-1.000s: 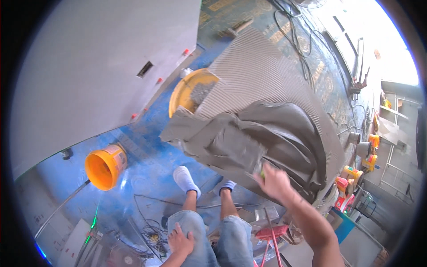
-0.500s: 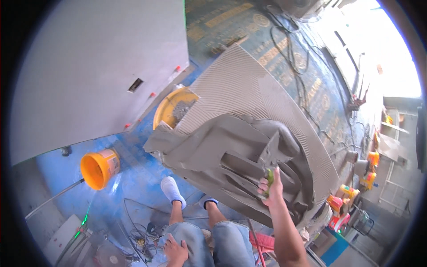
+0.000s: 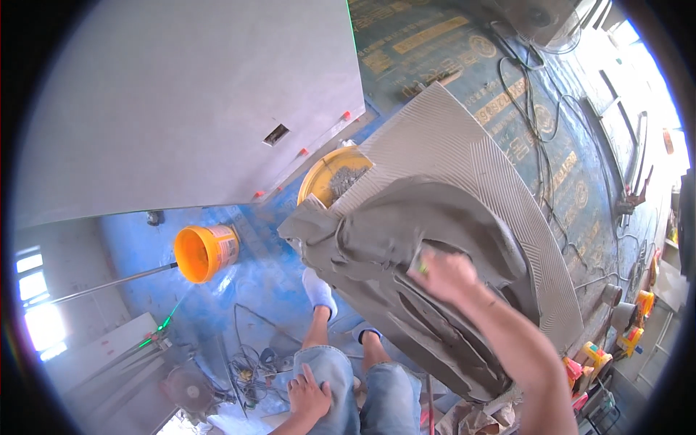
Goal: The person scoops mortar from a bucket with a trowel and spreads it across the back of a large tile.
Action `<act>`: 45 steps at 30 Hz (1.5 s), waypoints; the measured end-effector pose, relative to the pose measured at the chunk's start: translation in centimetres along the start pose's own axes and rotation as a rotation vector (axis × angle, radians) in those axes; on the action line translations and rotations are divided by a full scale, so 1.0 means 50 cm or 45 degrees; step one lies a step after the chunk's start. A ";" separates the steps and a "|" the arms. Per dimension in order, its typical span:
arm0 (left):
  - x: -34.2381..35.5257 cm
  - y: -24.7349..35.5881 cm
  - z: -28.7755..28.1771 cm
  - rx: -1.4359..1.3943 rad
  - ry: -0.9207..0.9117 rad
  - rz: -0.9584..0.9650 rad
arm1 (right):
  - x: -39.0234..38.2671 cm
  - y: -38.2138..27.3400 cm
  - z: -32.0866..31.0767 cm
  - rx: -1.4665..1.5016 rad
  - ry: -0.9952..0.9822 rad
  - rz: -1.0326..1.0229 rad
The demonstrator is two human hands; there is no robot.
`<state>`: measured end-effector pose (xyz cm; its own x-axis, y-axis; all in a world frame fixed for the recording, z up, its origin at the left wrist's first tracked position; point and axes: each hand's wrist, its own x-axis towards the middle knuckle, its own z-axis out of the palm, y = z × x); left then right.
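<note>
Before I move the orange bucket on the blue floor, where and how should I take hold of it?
I would take the orange bucket by its rim, on the right side, hooking over into the wide-open mouth. The left hand, which holds nothing, could come from the person's side, because on the left a pole runs up to the bucket.

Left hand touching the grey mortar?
No, the left hand rests on the denim-covered left thigh, well apart from the grey mortar.
</note>
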<state>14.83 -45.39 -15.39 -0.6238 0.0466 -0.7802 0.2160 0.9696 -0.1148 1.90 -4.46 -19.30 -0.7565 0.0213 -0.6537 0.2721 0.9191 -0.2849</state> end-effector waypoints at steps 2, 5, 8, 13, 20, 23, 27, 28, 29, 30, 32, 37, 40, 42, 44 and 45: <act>0.001 -0.014 0.014 0.017 -0.037 -0.019 | 0.025 0.039 -0.037 -0.002 0.249 0.068; 0.011 -0.042 0.050 -0.039 -0.031 -0.036 | -0.009 0.082 0.007 0.487 0.563 0.248; 0.038 -0.048 0.057 0.057 -0.068 -0.036 | -0.083 0.071 0.024 2.172 0.056 0.761; 0.086 -0.062 0.006 -0.022 -0.094 0.000 | 0.016 -0.047 0.078 2.238 -0.101 0.638; 0.128 -0.088 -0.090 -0.033 -0.121 0.029 | -0.026 -0.136 0.057 0.144 -0.047 0.173; 0.149 -0.069 -0.102 -0.027 -0.188 0.081 | 0.013 -0.014 -0.015 0.070 0.372 0.306; 0.164 -0.086 -0.101 -0.012 -0.211 0.105 | 0.025 -0.053 -0.015 1.020 0.190 0.735; 0.163 -0.098 -0.100 -0.020 -0.179 0.070 | -0.006 -0.094 0.032 1.210 0.054 0.812; 0.175 -0.085 -0.109 -0.042 -0.146 0.064 | -0.069 -0.115 0.096 1.147 0.324 0.613; 0.181 -0.072 -0.133 -0.024 -0.151 0.131 | -0.124 -0.116 0.150 0.993 0.194 0.539; 0.180 -0.055 -0.176 -0.018 -0.249 0.052 | -0.177 -0.055 0.162 0.505 0.057 0.582; 0.204 -0.042 -0.189 0.160 -0.253 0.231 | -0.235 0.147 0.185 0.449 0.521 1.093; 0.213 -0.044 -0.203 0.259 -0.241 0.282 | -0.342 0.133 0.278 0.852 0.551 1.560; 0.216 -0.037 -0.211 0.308 -0.242 0.341 | -0.458 0.119 0.401 0.867 0.790 1.683; 0.214 -0.036 -0.235 0.335 -0.210 0.409 | -0.525 0.120 0.424 1.599 0.781 1.868; 0.208 -0.027 -0.251 0.324 -0.202 0.509 | -0.523 0.123 0.415 2.266 1.057 2.048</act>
<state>-1.35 -43.19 -15.63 -0.3374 0.3461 -0.8754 0.6036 0.7932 0.0810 35.72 -7.51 -18.53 0.5282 0.4702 -0.7070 0.2455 -0.8817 -0.4029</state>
